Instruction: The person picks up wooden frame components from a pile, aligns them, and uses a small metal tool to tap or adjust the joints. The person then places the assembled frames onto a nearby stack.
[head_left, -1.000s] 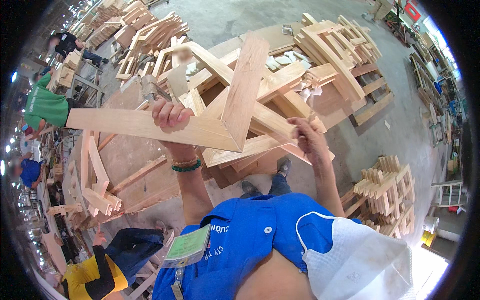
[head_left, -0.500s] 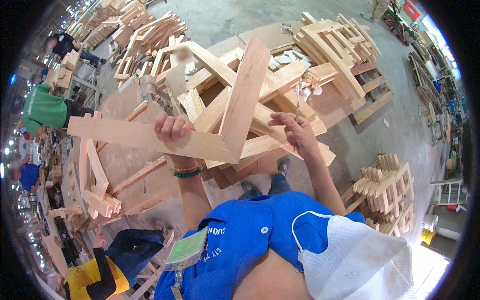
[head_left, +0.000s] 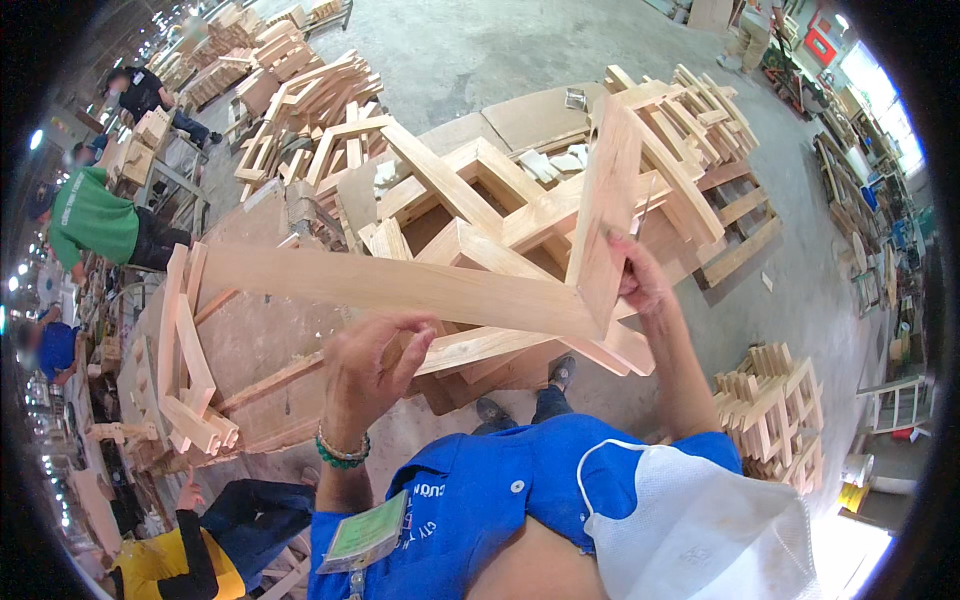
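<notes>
An L-shaped wooden frame piece [head_left: 430, 290] is held up in front of me, its long leg stretching left and its short leg rising from the corner. My right hand [head_left: 645, 277] is closed on the short leg, just above the corner. A thin pointed tool [head_left: 648, 192] sticks up beside that hand; how it is held is hidden behind the wood. My left hand [head_left: 378, 365] is off the piece, just below the long leg, with loosely bent fingers apart and nothing in them. Beneath lies a stack of similar angled frames [head_left: 480, 225].
White scraps [head_left: 555, 163] lie among the frames. More angled pieces [head_left: 195, 370] lean at the left, on a brown board [head_left: 285, 370]. A wooden stack [head_left: 770, 410] stands at right, a pallet [head_left: 742, 225] farther back. Co-workers in green [head_left: 95, 215] and yellow [head_left: 175, 560] are at left.
The frame piece has shifted right, its corner now farther right. My left hand has let go of the long leg and dropped below it; my right hand has taken hold of the short leg.
</notes>
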